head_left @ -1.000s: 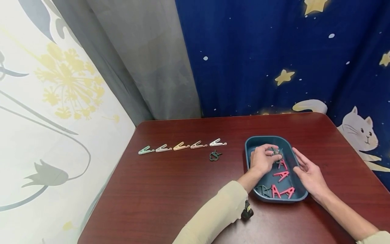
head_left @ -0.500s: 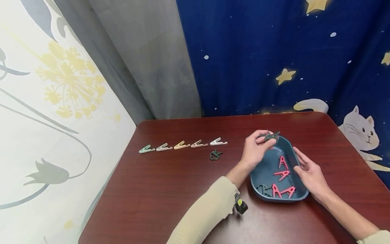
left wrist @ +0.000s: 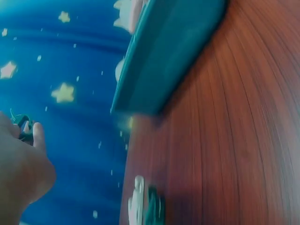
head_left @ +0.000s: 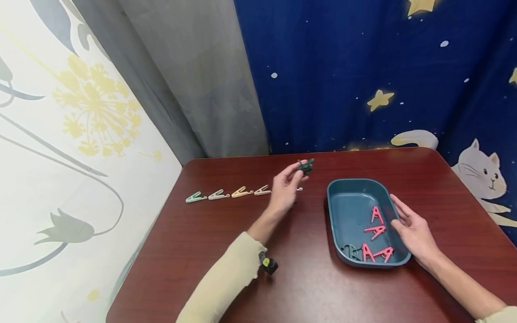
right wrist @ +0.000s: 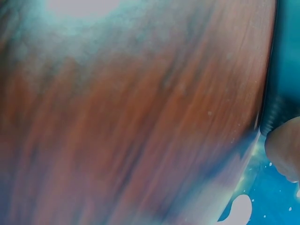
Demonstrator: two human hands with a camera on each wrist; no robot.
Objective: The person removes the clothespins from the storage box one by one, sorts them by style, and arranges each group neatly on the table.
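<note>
My left hand (head_left: pixel 284 190) pinches a dark green spring clip (head_left: pixel 305 167) between thumb and fingers, raised above the back of the table. The left wrist view shows the same green clip (left wrist: pixel 24 129) at the fingertips. A blue tray (head_left: pixel 335 233) stands on the right, holding several pink clips (head_left: pixel 375 231) and another dark green clip (head_left: pixel 352 252) in its near left corner. At the tray's right wall my right hand (head_left: pixel 415 231) holds on, thumb at the rim and fingers along the outside. A fingertip (right wrist: pixel 284 147) shows beside the tray in the right wrist view.
Left of the left hand, a row of pale clips lies on the table, including a mint one (head_left: pixel 195 197) and a yellow one (head_left: pixel 241 192). A white clip (left wrist: pixel 136 201) and a dark green clip (left wrist: pixel 153 208) lie side by side. Curtains (head_left: pixel 323 89) hang behind the table.
My left hand has lifted the dark green clip out of the tray and carried it left, over the right end of the row. The right hand has stayed at the tray.
</note>
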